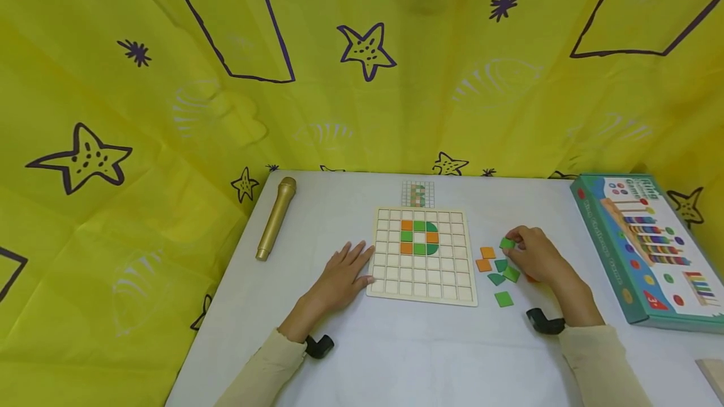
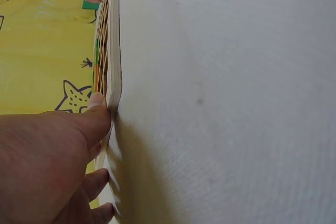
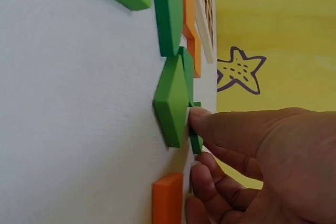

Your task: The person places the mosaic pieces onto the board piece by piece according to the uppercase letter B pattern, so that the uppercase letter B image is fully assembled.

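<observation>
A wooden grid board [image 1: 418,281] lies mid-table, with orange, light green and dark green tiles set in its upper cells around one bare cell. My left hand [image 1: 339,276] rests at the board's left edge, fingers spread, its thumb [image 2: 97,116] touching the rim. To the right of the board, my right hand [image 1: 534,255] pinches a light green square tile [image 1: 507,243] between thumb and fingers. Loose tiles lie beside that hand: a light green tile [image 3: 172,103], a dark green rounded tile [image 3: 168,20] and orange tiles [image 1: 487,252].
A small pattern card [image 1: 418,194] lies behind the board. At the left is a gold microphone [image 1: 277,218]. A boxed game [image 1: 650,256] stands at the right, with a wooden piece [image 1: 709,374] at the near right edge. A yellow patterned curtain [image 1: 362,118] borders the table [image 1: 430,357].
</observation>
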`<action>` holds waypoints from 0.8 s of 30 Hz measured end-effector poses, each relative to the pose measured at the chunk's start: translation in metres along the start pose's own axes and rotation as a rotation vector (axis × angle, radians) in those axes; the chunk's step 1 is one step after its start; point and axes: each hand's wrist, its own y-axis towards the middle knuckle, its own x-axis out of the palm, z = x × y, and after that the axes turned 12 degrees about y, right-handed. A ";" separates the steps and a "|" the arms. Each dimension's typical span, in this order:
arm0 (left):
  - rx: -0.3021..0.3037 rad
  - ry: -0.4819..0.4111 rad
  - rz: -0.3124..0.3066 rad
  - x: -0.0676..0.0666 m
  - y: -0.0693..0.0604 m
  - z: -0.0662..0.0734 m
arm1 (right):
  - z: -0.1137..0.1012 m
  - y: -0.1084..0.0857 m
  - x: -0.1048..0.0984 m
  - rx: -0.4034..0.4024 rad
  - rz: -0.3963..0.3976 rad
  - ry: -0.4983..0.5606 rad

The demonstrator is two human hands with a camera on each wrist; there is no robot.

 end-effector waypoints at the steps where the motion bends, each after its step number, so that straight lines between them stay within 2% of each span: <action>1: 0.000 0.000 0.001 0.001 0.000 0.000 | 0.000 -0.001 0.000 0.004 0.003 0.005; 6: -0.006 -0.003 -0.002 0.002 0.001 -0.001 | 0.001 -0.003 0.000 0.004 0.010 0.012; 13: -0.002 0.013 0.002 0.002 0.001 -0.002 | 0.003 0.003 0.009 -0.042 0.050 0.037; 18: -0.006 0.017 -0.001 0.002 0.000 -0.002 | -0.006 0.012 0.016 -0.068 0.051 0.036; 24: -0.005 0.010 0.001 0.001 0.000 -0.001 | -0.024 0.022 0.028 -0.147 0.042 0.033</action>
